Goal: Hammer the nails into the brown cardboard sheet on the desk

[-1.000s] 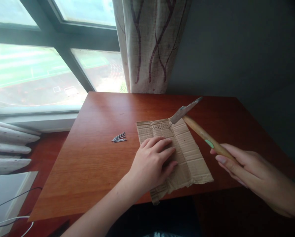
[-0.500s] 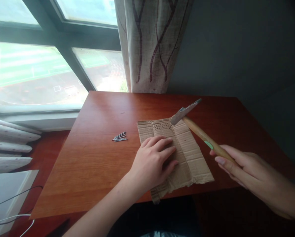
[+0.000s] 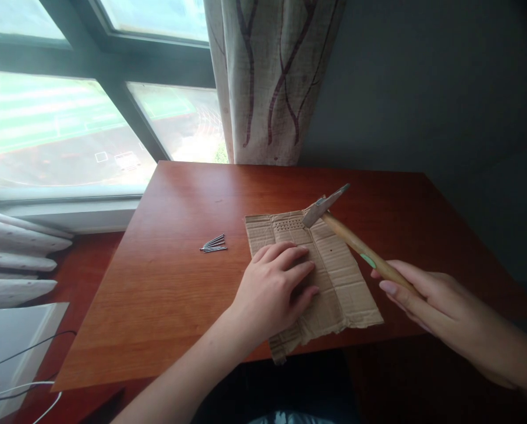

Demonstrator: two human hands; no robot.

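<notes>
Brown cardboard [image 3: 355, 300] lies at the worktop's [image 3: 157, 306] near edge, with a patch of small holes [image 3: 289, 225] at its far end. Palm down, the left hand [image 3: 278, 277] rests on it, fingers loosely spread, gripping nothing, seemingly steadying the sheet. The right hand [image 3: 422, 294] wraps around the hammer [image 3: 355, 243] well back from its head, probably for leverage; whether the head touches cardboard is unclear. Nails [image 3: 214, 244] lie toward the left edge, presumably kept within reach.
</notes>
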